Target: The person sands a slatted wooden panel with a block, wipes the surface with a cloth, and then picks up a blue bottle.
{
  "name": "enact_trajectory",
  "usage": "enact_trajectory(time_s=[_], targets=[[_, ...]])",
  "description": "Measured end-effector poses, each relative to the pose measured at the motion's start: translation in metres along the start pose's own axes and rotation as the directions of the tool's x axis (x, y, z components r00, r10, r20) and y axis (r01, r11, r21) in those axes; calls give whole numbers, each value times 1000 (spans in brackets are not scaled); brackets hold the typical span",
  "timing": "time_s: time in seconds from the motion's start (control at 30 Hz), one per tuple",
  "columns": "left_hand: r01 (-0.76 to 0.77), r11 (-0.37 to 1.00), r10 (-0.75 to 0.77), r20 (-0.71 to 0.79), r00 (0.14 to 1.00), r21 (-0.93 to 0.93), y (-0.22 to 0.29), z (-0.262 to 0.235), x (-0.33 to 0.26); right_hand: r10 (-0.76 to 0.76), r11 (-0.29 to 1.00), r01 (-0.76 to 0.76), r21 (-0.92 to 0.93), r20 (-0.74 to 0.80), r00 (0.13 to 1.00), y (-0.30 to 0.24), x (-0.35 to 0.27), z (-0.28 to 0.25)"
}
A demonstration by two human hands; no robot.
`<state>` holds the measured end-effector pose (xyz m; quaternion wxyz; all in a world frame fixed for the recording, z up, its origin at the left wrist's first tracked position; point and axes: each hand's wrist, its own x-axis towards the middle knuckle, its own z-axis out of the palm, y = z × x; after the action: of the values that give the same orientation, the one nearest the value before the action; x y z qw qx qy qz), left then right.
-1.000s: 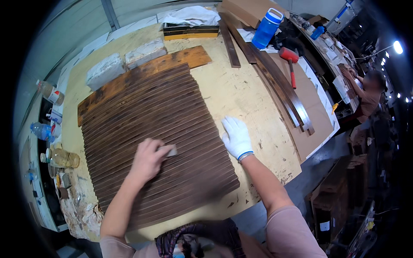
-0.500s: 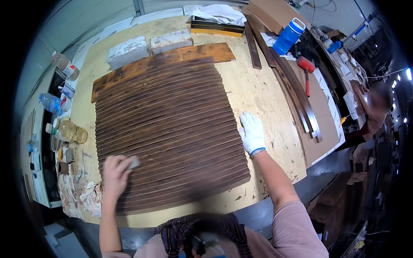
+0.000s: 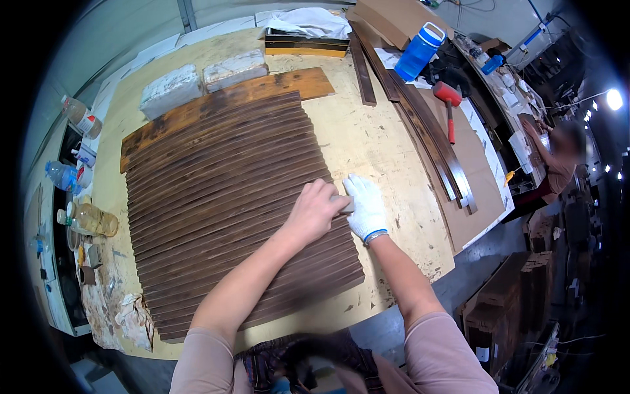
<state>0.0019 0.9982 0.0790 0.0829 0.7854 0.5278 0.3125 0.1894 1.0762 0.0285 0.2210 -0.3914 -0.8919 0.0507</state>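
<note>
**Two hands at the right edge of a slatted wood panel**

The bare left hand [image 3: 315, 211] presses a small pale block [image 3: 346, 204] onto the dark slatted panel [image 3: 223, 197], fingers curled around it. The white-gloved right hand [image 3: 365, 206] lies flat and unclenched just beside — touching the block's far side. The panel rests on a plywood worktable [image 3: 387, 151], its upper edge near two white bricks [image 3: 200, 79].

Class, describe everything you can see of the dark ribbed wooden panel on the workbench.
The ribbed wooden panel is large, dark brown, made of many narrow parallel slats, and looks stained. It lies flat on the pale workbench, turned slightly askew. The bare left hand presses a small pale block near its right edge; the white-gloved right hand rests at that edge.
</note>
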Motion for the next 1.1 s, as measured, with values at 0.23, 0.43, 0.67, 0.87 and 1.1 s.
enact_trajectory(time_s=[0.23, 0.43, 0.67, 0.87, 1.1], targets=[[80, 991, -93, 124, 988, 109, -19, -56, -52, 1, 1000, 1, 30, -58, 998, -3, 4, -6], [184, 978, -184, -5, 983, 95, 11, -43, -40, 73, 996, -77, 49, 89, 993, 0, 2, -2], [232, 939, -230, -38, 973, 253, 25, -3, -29, 55, 997, -57, 49, 56, 997, 5, -1, 0], [416, 834, -419, -75, 905, 363, 15, -76, -121, 33, 998, -35, 55, 35, 999, 5, -1, 4], [691, 530, -643, -298, 706, 491, -8, -154, -251, -1, 1000, 1, 10, -60, 998, 8, -5, 11]])
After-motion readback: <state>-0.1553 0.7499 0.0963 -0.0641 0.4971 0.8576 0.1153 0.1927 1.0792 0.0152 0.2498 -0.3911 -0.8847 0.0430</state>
